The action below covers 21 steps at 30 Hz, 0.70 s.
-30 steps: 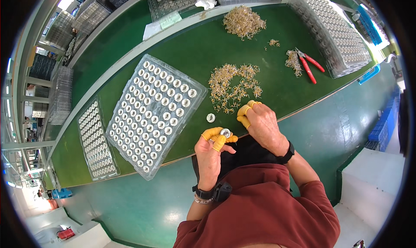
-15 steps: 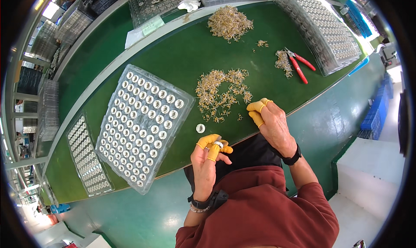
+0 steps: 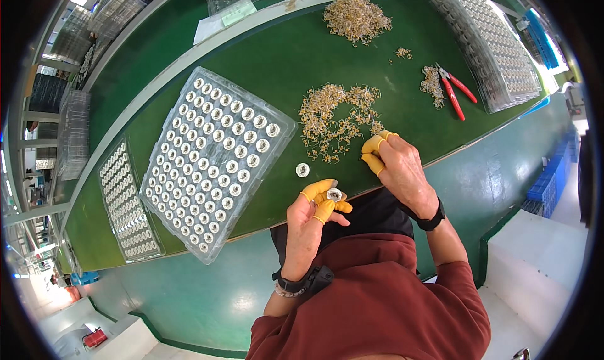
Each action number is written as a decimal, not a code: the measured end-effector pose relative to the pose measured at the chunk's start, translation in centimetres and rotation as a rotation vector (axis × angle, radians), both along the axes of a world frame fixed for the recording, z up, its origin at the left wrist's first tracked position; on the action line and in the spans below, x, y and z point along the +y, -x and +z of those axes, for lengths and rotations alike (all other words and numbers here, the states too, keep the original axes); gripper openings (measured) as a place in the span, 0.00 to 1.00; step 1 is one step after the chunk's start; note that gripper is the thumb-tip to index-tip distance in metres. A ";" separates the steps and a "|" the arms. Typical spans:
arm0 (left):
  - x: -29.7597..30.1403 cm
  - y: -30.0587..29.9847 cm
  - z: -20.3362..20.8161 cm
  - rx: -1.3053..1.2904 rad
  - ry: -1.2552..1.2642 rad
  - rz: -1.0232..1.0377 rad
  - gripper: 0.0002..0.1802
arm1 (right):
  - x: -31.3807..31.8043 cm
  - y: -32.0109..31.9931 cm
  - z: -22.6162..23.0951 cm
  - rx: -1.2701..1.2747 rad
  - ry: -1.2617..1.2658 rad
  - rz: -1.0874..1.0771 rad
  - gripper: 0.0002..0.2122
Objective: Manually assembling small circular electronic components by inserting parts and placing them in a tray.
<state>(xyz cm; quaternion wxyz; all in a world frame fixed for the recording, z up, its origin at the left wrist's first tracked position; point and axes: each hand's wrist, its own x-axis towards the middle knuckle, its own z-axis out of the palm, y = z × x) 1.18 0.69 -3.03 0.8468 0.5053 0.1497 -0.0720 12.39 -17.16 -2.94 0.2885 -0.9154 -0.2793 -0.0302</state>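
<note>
My left hand [image 3: 306, 225], with yellow finger cots, pinches a small round white part [image 3: 334, 195] with a metallic centre, its face turned upward. My right hand [image 3: 404, 174] also wears yellow finger cots; its fingertips are closed together at the lower right edge of a loose pile of small bent metal pins [image 3: 326, 113]. Whatever sits between those fingertips is too small to make out. A similar round part [image 3: 302, 170] lies alone on the green table, just beyond my left fingers. To its left is a clear plastic tray [image 3: 284, 128] with rows of such parts.
A second filled tray [image 3: 159, 248] lies at the far left. Farther back are a larger pin heap [image 3: 357, 19] and a few scattered pins [image 3: 403, 53]. Red-handled cutters [image 3: 454, 95] rest beside a small pin pile [image 3: 432, 86]. Stacked trays [image 3: 508, 86] stand at the back right.
The whole scene has shifted in view. In my left hand the round part has turned to show its face. My right fingertips have stayed near the pile's edge, pinched together.
</note>
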 end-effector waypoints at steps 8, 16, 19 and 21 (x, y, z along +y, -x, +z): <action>-0.3 0.1 0.0 0.040 -0.010 0.066 0.12 | 0.2 2.0 0.7 0.558 -0.546 -0.074 0.05; -0.6 -0.3 0.5 -0.009 -0.093 -0.016 0.12 | 1.2 4.3 0.4 0.845 -0.974 -0.053 0.03; -0.7 -0.2 0.8 0.044 -0.082 -0.016 0.11 | 1.2 4.6 0.5 0.754 -0.795 0.001 0.04; -0.6 -0.1 0.5 0.034 -0.093 -0.021 0.11 | 1.4 4.8 0.6 0.743 -0.781 0.000 0.04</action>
